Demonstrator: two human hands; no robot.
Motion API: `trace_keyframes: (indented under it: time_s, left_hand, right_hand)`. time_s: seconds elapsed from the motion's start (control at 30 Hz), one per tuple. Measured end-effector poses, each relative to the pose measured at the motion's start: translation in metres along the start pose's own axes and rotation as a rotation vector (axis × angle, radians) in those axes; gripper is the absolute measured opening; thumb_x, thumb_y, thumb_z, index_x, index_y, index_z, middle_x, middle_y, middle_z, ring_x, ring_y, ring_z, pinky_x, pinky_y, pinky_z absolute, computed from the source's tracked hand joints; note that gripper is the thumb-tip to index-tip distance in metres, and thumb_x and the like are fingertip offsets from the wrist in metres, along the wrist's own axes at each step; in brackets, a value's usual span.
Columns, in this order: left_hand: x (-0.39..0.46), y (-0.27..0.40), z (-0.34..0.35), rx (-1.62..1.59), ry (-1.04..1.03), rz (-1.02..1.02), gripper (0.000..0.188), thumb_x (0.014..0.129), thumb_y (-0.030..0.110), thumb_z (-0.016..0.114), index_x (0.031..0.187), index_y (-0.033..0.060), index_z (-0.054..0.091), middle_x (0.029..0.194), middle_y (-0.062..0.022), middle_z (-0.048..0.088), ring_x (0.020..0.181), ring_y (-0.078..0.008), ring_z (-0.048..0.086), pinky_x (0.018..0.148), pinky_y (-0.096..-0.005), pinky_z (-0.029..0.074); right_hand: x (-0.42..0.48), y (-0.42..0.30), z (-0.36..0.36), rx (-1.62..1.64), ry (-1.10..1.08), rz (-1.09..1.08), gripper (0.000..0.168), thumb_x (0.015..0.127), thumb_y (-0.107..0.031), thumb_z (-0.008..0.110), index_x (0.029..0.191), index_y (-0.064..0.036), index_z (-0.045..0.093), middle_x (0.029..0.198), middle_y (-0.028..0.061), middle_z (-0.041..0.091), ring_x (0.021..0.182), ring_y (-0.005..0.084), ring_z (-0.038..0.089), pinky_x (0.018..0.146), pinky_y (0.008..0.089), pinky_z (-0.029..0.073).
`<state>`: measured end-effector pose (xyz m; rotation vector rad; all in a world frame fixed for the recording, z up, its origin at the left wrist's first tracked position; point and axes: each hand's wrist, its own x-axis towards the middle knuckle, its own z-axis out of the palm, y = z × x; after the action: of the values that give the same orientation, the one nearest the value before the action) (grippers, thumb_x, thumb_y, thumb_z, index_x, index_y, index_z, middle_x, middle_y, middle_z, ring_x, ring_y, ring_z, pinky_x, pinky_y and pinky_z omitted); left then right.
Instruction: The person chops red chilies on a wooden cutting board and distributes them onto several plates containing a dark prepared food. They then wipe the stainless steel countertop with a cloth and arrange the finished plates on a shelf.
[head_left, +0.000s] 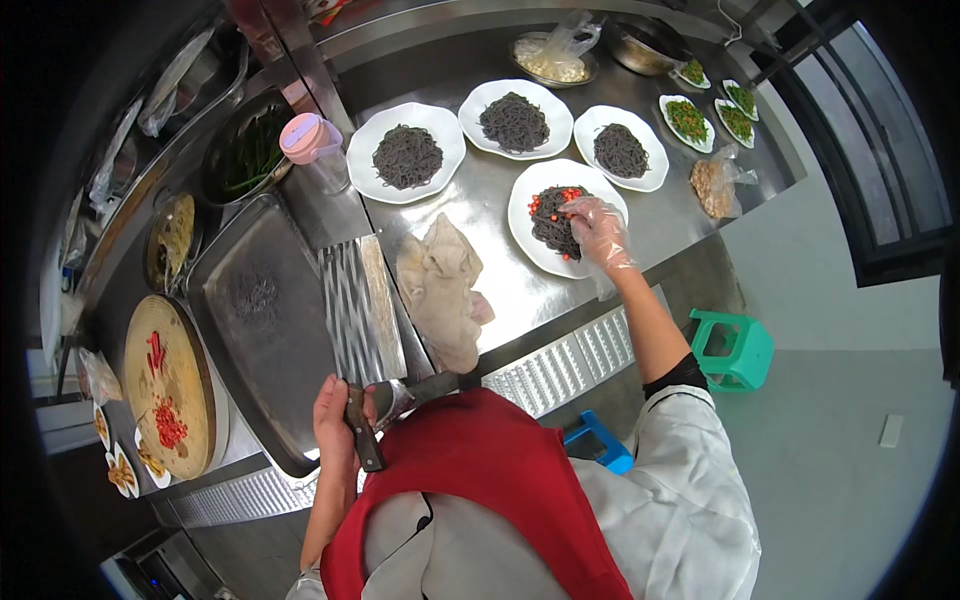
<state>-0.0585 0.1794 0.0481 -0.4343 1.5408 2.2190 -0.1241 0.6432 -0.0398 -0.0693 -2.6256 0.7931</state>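
My left hand (335, 420) grips the wooden handle of a broad cleaver (360, 307). Its blade points away from me, over the edge of a dark metal tray (262, 300). On my right hand (600, 231) is a clear plastic glove. Its fingertips touch dark noodles (553, 229) on a white plate (525, 244), among scattered chopped red pepper (571, 193); whether anything is pinched is hidden. Three more white plates bear plain dark noodles: one at left (407, 156), one at back (514, 122) and one at right (621, 150).
A crumpled cloth (442, 285) lies between the cleaver and the plates. Chopped red pepper (170, 424) rests on a round wooden chopping board (169, 375) at left. A pink-lidded jug (322, 154) stands behind the tray. Bagged peanuts (712, 186) sit near the right edge; a green stool (735, 349) is on the floor.
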Motion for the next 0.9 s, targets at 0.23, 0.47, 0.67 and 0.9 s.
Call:
trace_keyframes:
  time_s: [0.23,0.47,0.67,0.9]
  left_hand:
    - [-0.009,0.004,-0.009,-0.007,0.037,0.012,0.018,0.097,0.021,0.042,0.089,0.0055,0.044,0.058,-0.0097,0.051,0.047,-0.015,0.046,0.053,-0.0261,0.044]
    - [-0.027,0.013,-0.05,-0.074,0.114,0.05,0.019,0.096,0.023,0.044,0.09,0.0052,0.045,0.06,-0.0108,0.052,0.048,-0.0152,0.047,0.047,-0.0268,0.041]
    - [-0.058,0.031,-0.141,-0.23,0.241,0.233,0.018,0.096,0.023,0.045,0.091,0.0052,0.046,0.071,-0.0131,0.054,0.051,-0.0151,0.047,0.046,-0.0273,0.04]
    - [-0.107,0.076,-0.309,-0.228,0.531,0.37,0.02,0.095,0.024,0.046,0.096,0.0046,0.047,0.069,-0.0107,0.057,0.052,-0.0152,0.051,0.047,-0.0259,0.042]
  right_hand:
    - [0.02,0.011,-0.018,0.456,0.389,0.237,0.011,0.08,-0.002,0.056,0.088,-0.004,0.063,0.085,0.0045,0.063,0.077,0.0176,0.059,0.072,0.0291,0.047]
    - [0.035,-0.101,0.022,1.019,0.306,0.614,0.023,0.084,-0.027,0.065,0.095,-0.007,0.06,0.085,0.0014,0.063,0.075,0.0089,0.056,0.07,0.0241,0.044]
    - [0.032,-0.309,0.132,1.237,-0.231,0.401,0.018,0.086,-0.021,0.062,0.095,-0.006,0.061,0.084,0.001,0.062,0.073,0.0086,0.056,0.067,0.0235,0.045]
    - [-0.016,-0.503,0.252,1.15,-0.563,0.098,0.014,0.089,-0.013,0.058,0.099,-0.003,0.059,0.089,0.0035,0.061,0.078,0.0097,0.057,0.07,0.0231,0.047]
